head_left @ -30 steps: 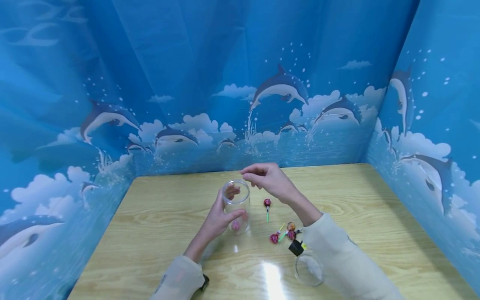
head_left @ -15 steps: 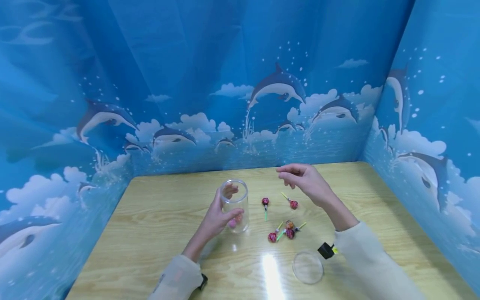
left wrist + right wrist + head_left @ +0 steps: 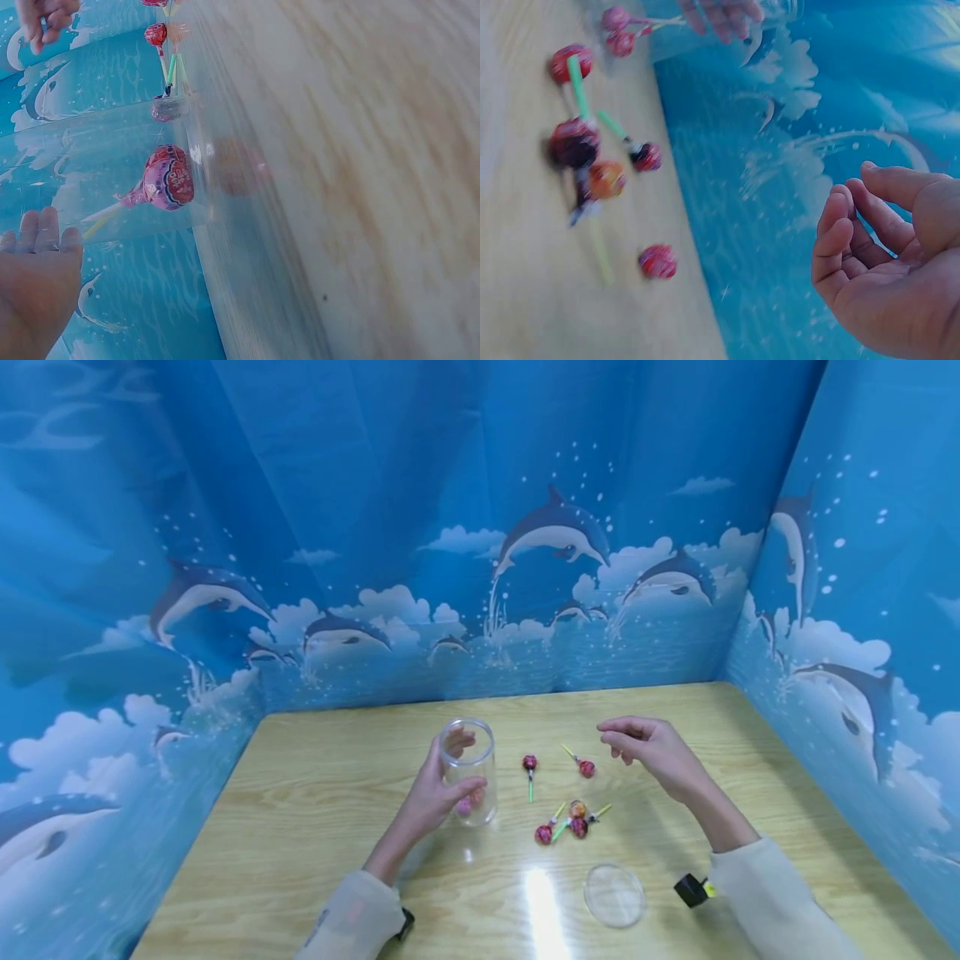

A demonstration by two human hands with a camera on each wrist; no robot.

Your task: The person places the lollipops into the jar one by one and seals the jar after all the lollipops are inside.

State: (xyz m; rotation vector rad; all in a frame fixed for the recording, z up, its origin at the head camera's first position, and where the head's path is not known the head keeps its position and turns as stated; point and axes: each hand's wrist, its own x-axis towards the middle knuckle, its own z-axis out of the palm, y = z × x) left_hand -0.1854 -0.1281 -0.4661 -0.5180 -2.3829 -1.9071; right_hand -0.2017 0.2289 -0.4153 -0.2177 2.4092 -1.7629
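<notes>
Fingers and thumb of my left hand (image 3: 426, 795) grip a clear cylindrical jar (image 3: 487, 781), which stands upright with its mouth uncovered. Inside at the bottom lie two wrapped lollipops; a pink-and-red lollipop (image 3: 169, 178) shows large in the left wrist view. My right hand (image 3: 656, 757) hovers above the table to the right of the jar, fingers loosely bent. In the right wrist view its palm (image 3: 889, 285) holds nothing. Nearest to it is a red lollipop (image 3: 587, 768) with a yellow stick. Another red lollipop (image 3: 529, 762) lies between it and the jar.
A cluster of lollipops, including an orange lollipop (image 3: 577, 809), lies on the wooden table (image 3: 337, 760) right of the jar. A clear round lid (image 3: 615, 897) lies nearer the front. A blue dolphin-print curtain (image 3: 375, 668) stands behind the table.
My right hand has moved right, away from the jar's mouth, uncovering the yellow-stick lollipop and others in the cluster. My left hand keeps its grip on the jar.
</notes>
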